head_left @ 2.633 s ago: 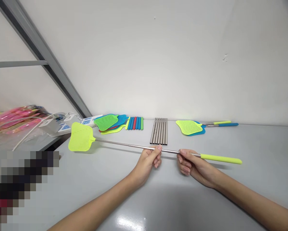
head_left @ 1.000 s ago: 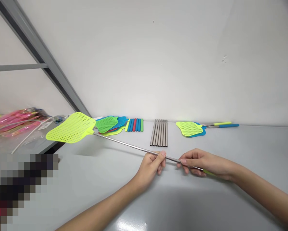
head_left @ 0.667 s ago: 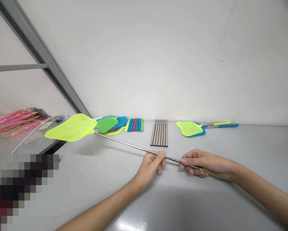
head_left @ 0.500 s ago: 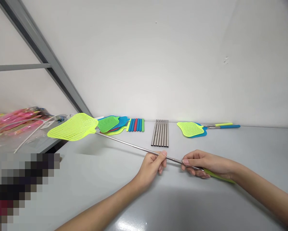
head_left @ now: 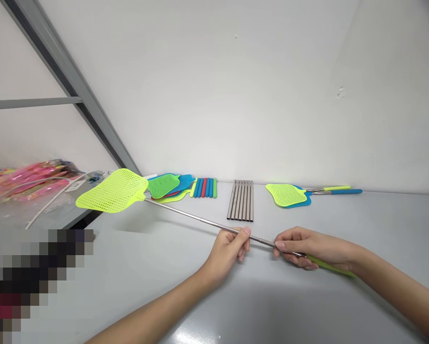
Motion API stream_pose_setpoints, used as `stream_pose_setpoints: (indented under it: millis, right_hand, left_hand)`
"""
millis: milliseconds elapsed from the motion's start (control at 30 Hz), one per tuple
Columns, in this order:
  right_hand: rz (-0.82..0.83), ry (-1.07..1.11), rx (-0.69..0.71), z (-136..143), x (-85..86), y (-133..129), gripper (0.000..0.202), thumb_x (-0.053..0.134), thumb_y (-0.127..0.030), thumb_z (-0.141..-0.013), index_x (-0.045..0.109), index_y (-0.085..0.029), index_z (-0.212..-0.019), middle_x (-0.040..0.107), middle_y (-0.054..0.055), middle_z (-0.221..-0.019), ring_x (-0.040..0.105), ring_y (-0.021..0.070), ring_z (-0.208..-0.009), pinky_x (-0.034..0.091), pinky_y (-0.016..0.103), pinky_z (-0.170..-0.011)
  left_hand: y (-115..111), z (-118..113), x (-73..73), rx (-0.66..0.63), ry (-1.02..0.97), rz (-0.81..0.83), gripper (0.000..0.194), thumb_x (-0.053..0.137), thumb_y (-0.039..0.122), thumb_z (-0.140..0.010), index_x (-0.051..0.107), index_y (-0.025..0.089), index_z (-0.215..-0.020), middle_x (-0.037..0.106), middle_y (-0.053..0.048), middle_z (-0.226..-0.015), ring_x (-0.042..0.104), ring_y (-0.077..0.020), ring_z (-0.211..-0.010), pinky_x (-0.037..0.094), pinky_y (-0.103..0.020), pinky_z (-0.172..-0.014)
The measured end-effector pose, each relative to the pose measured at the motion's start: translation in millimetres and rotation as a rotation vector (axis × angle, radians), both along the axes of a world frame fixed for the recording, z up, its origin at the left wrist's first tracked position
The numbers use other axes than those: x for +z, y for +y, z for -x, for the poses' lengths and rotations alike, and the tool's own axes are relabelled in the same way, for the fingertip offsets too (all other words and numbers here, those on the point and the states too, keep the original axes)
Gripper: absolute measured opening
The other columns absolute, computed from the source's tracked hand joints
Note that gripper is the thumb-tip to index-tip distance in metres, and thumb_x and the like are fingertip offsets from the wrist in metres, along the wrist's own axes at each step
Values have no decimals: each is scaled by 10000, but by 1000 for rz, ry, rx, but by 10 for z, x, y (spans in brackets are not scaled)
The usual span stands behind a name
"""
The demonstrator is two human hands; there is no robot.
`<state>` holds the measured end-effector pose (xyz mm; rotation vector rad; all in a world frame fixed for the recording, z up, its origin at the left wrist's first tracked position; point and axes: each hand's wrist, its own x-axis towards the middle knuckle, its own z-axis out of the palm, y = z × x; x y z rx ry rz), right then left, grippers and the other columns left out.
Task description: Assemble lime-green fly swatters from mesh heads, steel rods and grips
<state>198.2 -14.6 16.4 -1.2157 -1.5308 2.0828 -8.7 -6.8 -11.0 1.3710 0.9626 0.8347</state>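
Observation:
A yellow fly swatter [head_left: 112, 191] with a thin metal rod is held in the air above the grey table, its mesh head at the left. My left hand [head_left: 232, 248] pinches the middle of the rod between thumb and fingers. Around the rod's lower right part, my right hand [head_left: 300, 247] is closed, with the yellow-green handle running under its palm and partly hidden. Behind my hands lies a row of several metal tubes [head_left: 240, 200]. Yellow and blue swatters [head_left: 286, 195] with metal rods lie at the back right.
Loose green, blue, red and yellow swatter heads [head_left: 164, 185] lie at the back left, beside a row of coloured handles [head_left: 204, 188]. Pink items in clear plastic [head_left: 38, 181] and a white cable are at the far left, near a grey metal frame [head_left: 92, 114].
The view has shifted slightly, so most things appear a little further right. Both hands keep their hold on the swatter, with my right hand slightly further along to the right.

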Motion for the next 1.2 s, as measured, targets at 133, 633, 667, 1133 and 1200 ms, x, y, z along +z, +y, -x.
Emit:
stream_pose_setpoints:
  millis: [133, 633, 667, 1133, 1200]
  right_hand:
    - [-4, 2, 7, 3, -2, -2, 309, 517, -429, -771, 586, -132, -820, 403, -33, -595, 267, 39, -442, 180, 188, -401]
    - [-50, 3, -22, 111, 76, -104, 297, 513, -439, -764, 563, -147, -783, 371, -55, -545, 237, 35, -413, 156, 186, -381]
    - [-49, 6, -22, 114, 79, -109, 289, 509, -431, -770, 562, -148, -782, 371, -54, -544, 236, 36, -414, 155, 186, -381]
    - [-96, -27, -9, 97, 42, -85, 312, 486, -445, -782, 573, -147, -787, 370, -54, -538, 236, 36, -400, 171, 184, -369]
    - [-110, -38, -4, 81, 46, -75, 324, 485, -458, -779, 578, -147, -787, 370, -54, -536, 233, 35, -396, 168, 183, -364]
  left_hand:
    - [3, 2, 1, -13, 7, -6, 456, 388, 466, -802, 445, 153, -476, 330, 52, -381, 326, -68, -389, 258, -216, -459]
    - [-66, 5, 36, -129, 49, -112, 335, 476, 409, -775, 414, 156, -564, 335, 62, -483, 310, -63, -464, 229, -205, -459]
    - [-68, 2, 39, -131, 44, -109, 328, 480, 404, -773, 420, 155, -568, 341, 61, -489, 314, -63, -469, 234, -204, -463]
    - [-60, 4, 36, -147, 21, -86, 277, 520, 407, -745, 493, 145, -660, 373, 52, -540, 357, -63, -479, 270, -187, -455]
    - [-64, -2, 42, -161, 37, -79, 301, 489, 420, -761, 513, 140, -653, 388, 47, -519, 369, -68, -469, 285, -190, -458]
